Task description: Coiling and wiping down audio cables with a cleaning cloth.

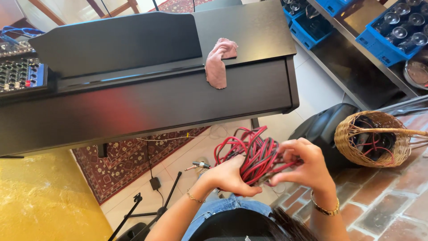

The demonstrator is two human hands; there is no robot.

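A coiled bundle of red and black cable [252, 151] hangs in front of me, above the tiled floor. My left hand [229, 177] grips the bundle from below, fingers wrapped around the strands. My right hand [303, 166] pinches the right side of the same bundle, fingers curled on the wires. A loose cable end with a metal jack plug [200, 165] dangles to the left of the coil. Both wrists wear thin bracelets.
A closed black digital piano [147, 85] stands ahead with a pink cloth [217, 62] draped over its edge. A wicker basket [372, 138] holding cables sits at right on brick flooring, beside a black speaker [325, 127]. A patterned rug, a stand's legs and blue glass crates surround me.
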